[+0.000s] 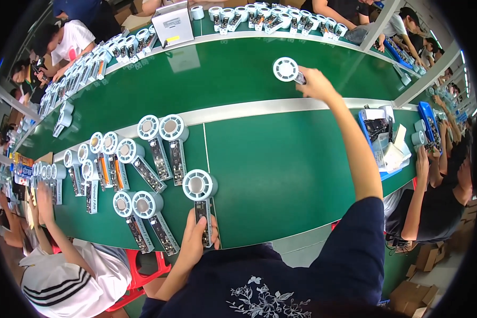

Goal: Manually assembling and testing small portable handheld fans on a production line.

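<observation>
My left hand is closed around the handle of a pale-blue handheld fan, close in front of me. The front of that handle is uncovered, with a dark circuit board showing, and the round head points away from me. Stretched far forward over the green belt, my right hand grips a second handheld fan by its handle, mostly hidden by the fingers. To the left of my left hand lie several similar handheld fans with bare boards, a few showing orange strips.
A blue bin of loose parts stands at the right. A pale rail divides my green bench from the belt. Fans and a white box line the far side. Co-workers sit around; one in white is close at left.
</observation>
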Demonstrator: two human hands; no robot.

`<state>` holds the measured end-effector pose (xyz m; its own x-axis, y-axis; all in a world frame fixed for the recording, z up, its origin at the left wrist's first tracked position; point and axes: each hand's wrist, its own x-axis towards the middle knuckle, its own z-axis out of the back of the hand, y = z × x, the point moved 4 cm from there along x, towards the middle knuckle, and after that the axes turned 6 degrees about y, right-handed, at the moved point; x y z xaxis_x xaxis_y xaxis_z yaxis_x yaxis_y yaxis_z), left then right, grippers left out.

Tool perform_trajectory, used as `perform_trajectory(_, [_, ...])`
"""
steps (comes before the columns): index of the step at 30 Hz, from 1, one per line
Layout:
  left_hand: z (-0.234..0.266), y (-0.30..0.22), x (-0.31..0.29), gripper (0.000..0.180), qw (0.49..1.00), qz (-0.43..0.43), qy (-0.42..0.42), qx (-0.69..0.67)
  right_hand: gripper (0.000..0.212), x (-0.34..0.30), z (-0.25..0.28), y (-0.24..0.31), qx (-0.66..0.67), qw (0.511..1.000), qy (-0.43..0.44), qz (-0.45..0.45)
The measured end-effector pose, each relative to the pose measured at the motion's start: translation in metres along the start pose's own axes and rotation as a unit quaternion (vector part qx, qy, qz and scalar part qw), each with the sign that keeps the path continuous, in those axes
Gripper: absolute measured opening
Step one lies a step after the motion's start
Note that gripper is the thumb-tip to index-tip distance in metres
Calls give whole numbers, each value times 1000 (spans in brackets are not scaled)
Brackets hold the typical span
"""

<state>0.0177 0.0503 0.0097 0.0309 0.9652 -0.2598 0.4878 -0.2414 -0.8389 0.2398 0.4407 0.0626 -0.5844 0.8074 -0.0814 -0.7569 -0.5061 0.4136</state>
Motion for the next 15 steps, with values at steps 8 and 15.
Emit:
perform_trajectory(8, [2, 3, 9, 34, 999, -16, 0, -30, 18, -143, -101, 145, 730, 667, 143, -50])
perform_trajectory(15, [3, 5, 10, 37, 998, -19, -15, -66, 24, -190, -157, 202, 802, 582, 91, -101])
